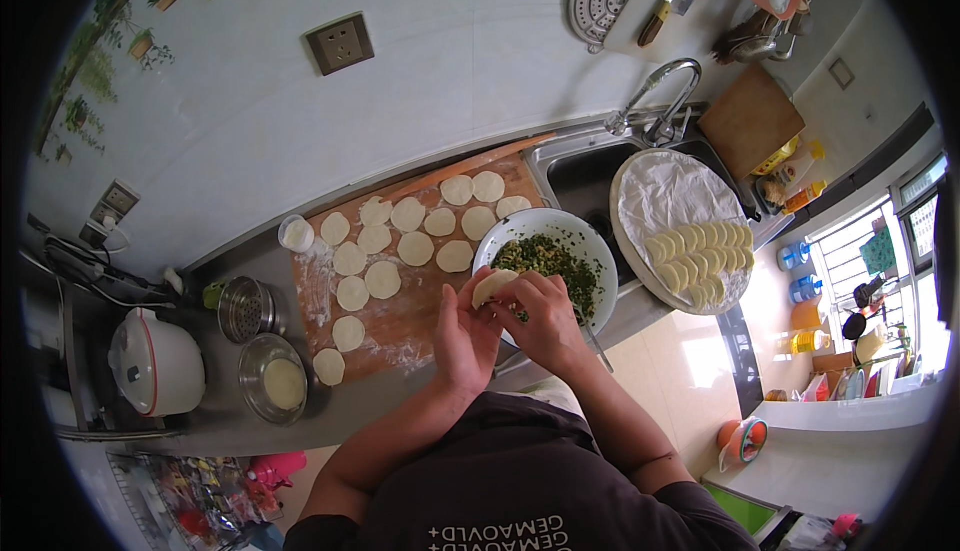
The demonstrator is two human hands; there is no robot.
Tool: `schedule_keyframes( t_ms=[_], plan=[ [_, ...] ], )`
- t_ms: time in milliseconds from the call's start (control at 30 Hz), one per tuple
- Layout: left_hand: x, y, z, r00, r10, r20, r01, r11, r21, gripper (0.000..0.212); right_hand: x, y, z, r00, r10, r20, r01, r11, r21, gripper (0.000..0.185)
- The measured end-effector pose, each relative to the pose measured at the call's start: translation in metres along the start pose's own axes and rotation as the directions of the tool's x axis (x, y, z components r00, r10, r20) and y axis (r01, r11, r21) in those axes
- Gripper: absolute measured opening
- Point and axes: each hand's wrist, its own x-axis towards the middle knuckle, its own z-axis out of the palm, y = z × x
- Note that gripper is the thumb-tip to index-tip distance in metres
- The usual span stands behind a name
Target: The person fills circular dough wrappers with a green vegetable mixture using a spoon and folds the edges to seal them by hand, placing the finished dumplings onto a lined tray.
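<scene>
A folded half-moon dumpling (pixel 493 286) is held up between my two hands. My left hand (pixel 466 341) supports it from the left, and the fingers of my right hand (pixel 544 318) pinch its right side. Just beyond them is a white enamel bowl (pixel 606 254) of chopped green filling (pixel 551 258), partly hidden by my right hand; a metal utensil handle (pixel 600 348) sticks out over its near rim. Several round dough wrappers (pixel 415 248) lie on the floured wooden board (pixel 405 318) to the left. Rows of finished dumplings (pixel 697 251) rest on a cloth-covered round tray (pixel 667 183) at right.
The tray stands over part of the sink (pixel 589 172), below a curved faucet (pixel 664 93). Left of the board are a small cup of flour (pixel 297 234), a metal strainer (pixel 246 309), a bowl holding dough (pixel 283 383) and a white rice cooker (pixel 161 367). A rolling pin (pixel 465 164) lies along the board's back.
</scene>
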Motion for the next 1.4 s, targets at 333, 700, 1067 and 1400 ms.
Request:
schedule_keyframes(
  t_ms=[333, 700, 1067, 1400],
  plan=[
    [0.0, -0.002, 0.0, 1.0, 0.008, -0.026, -0.007, 1.0, 0.028, 0.058, 0.001, -0.004, 0.001, 0.999, -0.04, -0.01, 0.04, 0.999, -0.024, 0.015],
    [0.0, -0.001, -0.001, 1.0, -0.001, -0.018, 0.001, 1.0, -0.002, 0.06, -0.003, 0.0, -0.004, 0.998, -0.038, 0.048, 0.037, 0.999, 0.021, 0.014],
    [0.0, -0.003, 0.001, 0.999, -0.031, -0.043, 0.03, 1.0, -0.007, 0.058, 0.001, 0.0, -0.001, 0.997, -0.077, -0.013, 0.076, 0.997, -0.027, 0.015],
    [0.001, -0.001, 0.001, 0.995, -0.041, -0.09, 0.038, 0.999, -0.029, 0.059, -0.003, 0.007, -0.004, 1.0, -0.027, 0.009, 0.028, 0.995, -0.096, 0.014]
  ],
)
